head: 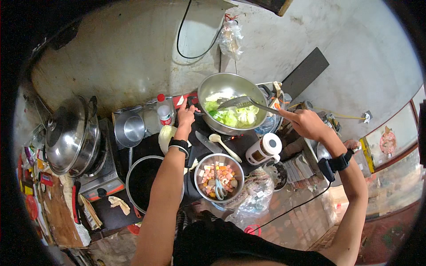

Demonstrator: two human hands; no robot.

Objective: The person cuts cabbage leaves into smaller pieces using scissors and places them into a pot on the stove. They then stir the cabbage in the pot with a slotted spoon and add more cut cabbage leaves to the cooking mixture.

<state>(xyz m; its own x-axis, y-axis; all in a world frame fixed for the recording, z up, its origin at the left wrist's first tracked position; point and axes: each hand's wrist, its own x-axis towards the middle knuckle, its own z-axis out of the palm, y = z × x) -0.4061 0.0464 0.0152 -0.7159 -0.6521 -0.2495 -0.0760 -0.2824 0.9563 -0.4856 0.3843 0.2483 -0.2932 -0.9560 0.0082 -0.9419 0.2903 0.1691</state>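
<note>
My right hand (308, 123) grips the handle of a slotted metal spatula (238, 101). The spatula's head lies over chopped green cabbage (238, 116) inside a deep steel wok (229, 81). At the wok's left side is my left hand (186, 116), index finger stretched out beside the dark side handle; whether it grips the handle is unclear. A bottle with a red cap (163, 109) stands left of that hand. Close below it are a piece of cabbage (166, 138), a knife (207, 141) and a pale spoon (226, 146).
A steel bowl (238, 181) holds diced food and scissors (219, 191). Right of it stands a white lidded jar (264, 149). On the left are a dark pot (143, 186), a small saucepan (129, 128) and a lidded steel pan (68, 136) on a stove (103, 184).
</note>
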